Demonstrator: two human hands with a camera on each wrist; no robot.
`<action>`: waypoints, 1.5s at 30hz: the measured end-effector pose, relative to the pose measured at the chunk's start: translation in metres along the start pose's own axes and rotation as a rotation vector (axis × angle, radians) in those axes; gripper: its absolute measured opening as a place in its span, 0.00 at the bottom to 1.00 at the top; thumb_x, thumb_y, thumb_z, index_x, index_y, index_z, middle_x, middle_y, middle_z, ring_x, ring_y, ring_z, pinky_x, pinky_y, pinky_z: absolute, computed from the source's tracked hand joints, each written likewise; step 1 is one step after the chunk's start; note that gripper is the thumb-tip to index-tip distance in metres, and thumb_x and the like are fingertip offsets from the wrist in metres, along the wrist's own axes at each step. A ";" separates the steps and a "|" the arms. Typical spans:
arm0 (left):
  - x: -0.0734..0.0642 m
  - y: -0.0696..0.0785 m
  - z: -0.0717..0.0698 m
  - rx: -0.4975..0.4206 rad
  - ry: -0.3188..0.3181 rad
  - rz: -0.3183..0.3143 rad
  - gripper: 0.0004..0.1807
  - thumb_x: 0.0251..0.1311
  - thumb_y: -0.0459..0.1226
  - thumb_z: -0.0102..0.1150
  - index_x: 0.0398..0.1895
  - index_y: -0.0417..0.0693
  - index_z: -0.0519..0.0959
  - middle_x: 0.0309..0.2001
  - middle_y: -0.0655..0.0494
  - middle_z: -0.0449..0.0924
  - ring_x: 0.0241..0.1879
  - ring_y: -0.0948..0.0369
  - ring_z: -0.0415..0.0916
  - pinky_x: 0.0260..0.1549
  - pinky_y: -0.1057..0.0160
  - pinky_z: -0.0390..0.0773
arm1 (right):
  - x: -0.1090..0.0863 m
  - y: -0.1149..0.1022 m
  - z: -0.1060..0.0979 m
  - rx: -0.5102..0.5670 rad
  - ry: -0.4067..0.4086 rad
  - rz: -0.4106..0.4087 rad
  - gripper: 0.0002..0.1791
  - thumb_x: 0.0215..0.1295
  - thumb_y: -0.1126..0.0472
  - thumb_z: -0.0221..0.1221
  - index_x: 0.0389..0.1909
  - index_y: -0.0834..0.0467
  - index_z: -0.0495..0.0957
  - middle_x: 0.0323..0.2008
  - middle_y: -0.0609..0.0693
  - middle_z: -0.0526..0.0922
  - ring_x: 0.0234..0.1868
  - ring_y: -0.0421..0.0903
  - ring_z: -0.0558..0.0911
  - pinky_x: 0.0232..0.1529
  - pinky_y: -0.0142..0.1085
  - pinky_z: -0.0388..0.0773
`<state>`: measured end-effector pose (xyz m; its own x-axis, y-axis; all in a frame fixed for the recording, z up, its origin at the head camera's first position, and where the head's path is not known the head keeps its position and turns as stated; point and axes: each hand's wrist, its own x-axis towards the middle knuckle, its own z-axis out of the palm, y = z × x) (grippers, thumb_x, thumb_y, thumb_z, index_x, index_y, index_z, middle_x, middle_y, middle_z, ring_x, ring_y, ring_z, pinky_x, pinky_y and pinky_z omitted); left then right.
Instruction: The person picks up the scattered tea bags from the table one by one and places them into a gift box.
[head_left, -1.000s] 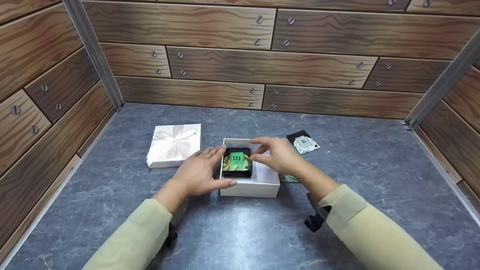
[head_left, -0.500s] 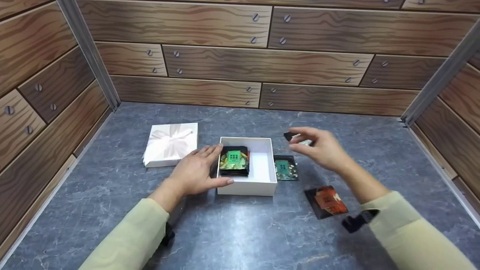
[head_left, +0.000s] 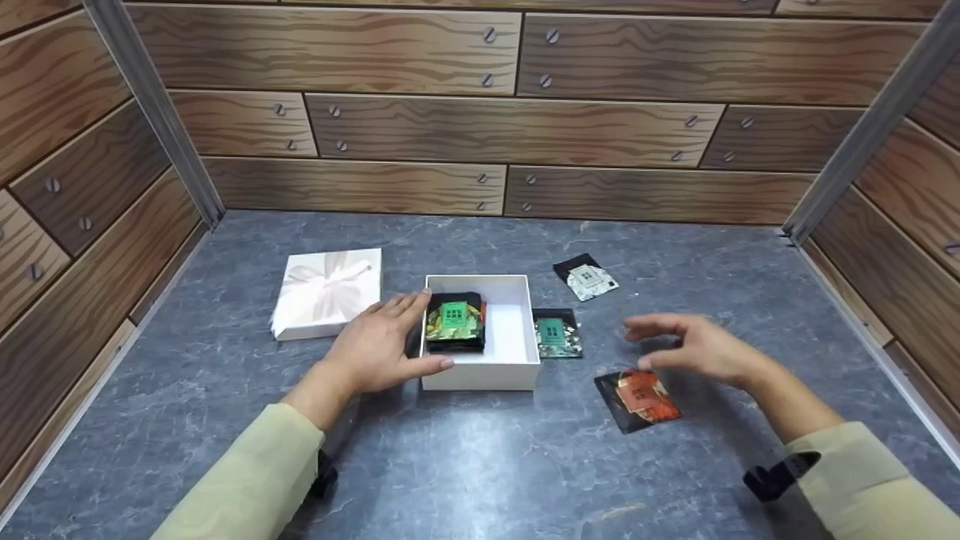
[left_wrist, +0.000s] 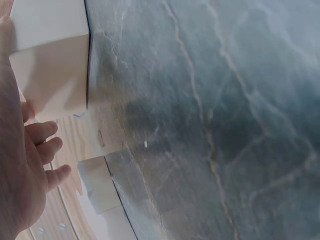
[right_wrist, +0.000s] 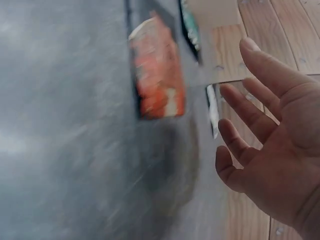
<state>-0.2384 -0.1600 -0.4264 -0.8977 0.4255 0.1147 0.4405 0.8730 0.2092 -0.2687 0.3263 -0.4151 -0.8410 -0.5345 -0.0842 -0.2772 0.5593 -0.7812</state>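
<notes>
An open white box [head_left: 480, 377] stands in the middle of the head view, with a stack of square sachets [head_left: 454, 322] in its left half, a green-labelled one on top. My left hand [head_left: 379, 349] rests against the box's left side, thumb stretched along the front rim. To the right, my right hand [head_left: 701, 349] hovers with loosely bent fingers, nothing between them. Just below its thumb lies a red-orange sachet [head_left: 643, 397]. The right wrist view shows this sachet [right_wrist: 157, 75] on the table, apart from the spread fingers.
A white lid with a ribbon bow [head_left: 330, 289] lies left of the box. A teal-labelled sachet [head_left: 559, 334] lies against the box's right side, and a black-and-white one [head_left: 587, 277] farther back. Wood-patterned walls [head_left: 360, 127] enclose the grey marbled table [head_left: 465, 480].
My right hand has left the box, passed over the black-and-white sachet and come to the right, nearer the red-orange sachet. My left hand has stayed at the box. The head view has shifted slightly.
</notes>
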 end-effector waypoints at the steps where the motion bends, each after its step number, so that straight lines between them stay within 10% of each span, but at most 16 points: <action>1: 0.000 0.000 0.001 -0.002 0.001 0.001 0.66 0.59 0.82 0.45 0.87 0.46 0.52 0.79 0.39 0.62 0.79 0.43 0.60 0.76 0.40 0.60 | -0.002 0.004 0.002 0.006 -0.015 -0.001 0.38 0.66 0.57 0.73 0.75 0.60 0.72 0.65 0.57 0.83 0.68 0.62 0.78 0.68 0.48 0.76; 14: -0.001 -0.001 0.001 -0.008 0.003 0.003 0.65 0.59 0.81 0.47 0.86 0.44 0.53 0.79 0.38 0.62 0.79 0.42 0.60 0.76 0.40 0.60 | -0.014 0.024 0.014 0.011 -0.065 0.012 0.41 0.62 0.55 0.75 0.76 0.56 0.72 0.71 0.55 0.78 0.74 0.61 0.70 0.69 0.27 0.62; 21: -0.001 0.000 0.000 -0.007 0.003 0.004 0.65 0.59 0.81 0.46 0.86 0.44 0.52 0.80 0.38 0.61 0.79 0.42 0.59 0.76 0.40 0.60 | -0.013 0.023 0.016 -0.084 -0.063 -0.038 0.44 0.58 0.52 0.78 0.76 0.53 0.73 0.74 0.57 0.74 0.76 0.65 0.65 0.76 0.68 0.52; 29: -0.001 0.000 0.001 -0.012 -0.009 -0.008 0.65 0.59 0.81 0.47 0.87 0.46 0.51 0.79 0.39 0.62 0.79 0.43 0.60 0.76 0.40 0.60 | -0.011 0.025 0.020 -0.113 -0.068 -0.061 0.44 0.58 0.50 0.78 0.76 0.52 0.73 0.74 0.56 0.72 0.76 0.63 0.64 0.77 0.58 0.52; 45: -0.001 -0.001 0.002 -0.013 0.000 -0.004 0.65 0.59 0.81 0.47 0.87 0.45 0.52 0.79 0.39 0.62 0.79 0.42 0.59 0.76 0.40 0.60 | -0.011 0.024 0.024 -0.129 -0.043 -0.075 0.43 0.60 0.50 0.77 0.76 0.53 0.73 0.74 0.59 0.72 0.76 0.67 0.64 0.74 0.72 0.50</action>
<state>-0.2379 -0.1606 -0.4282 -0.8993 0.4220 0.1144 0.4372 0.8716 0.2218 -0.2552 0.3304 -0.4480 -0.7961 -0.6025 -0.0571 -0.3978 0.5920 -0.7009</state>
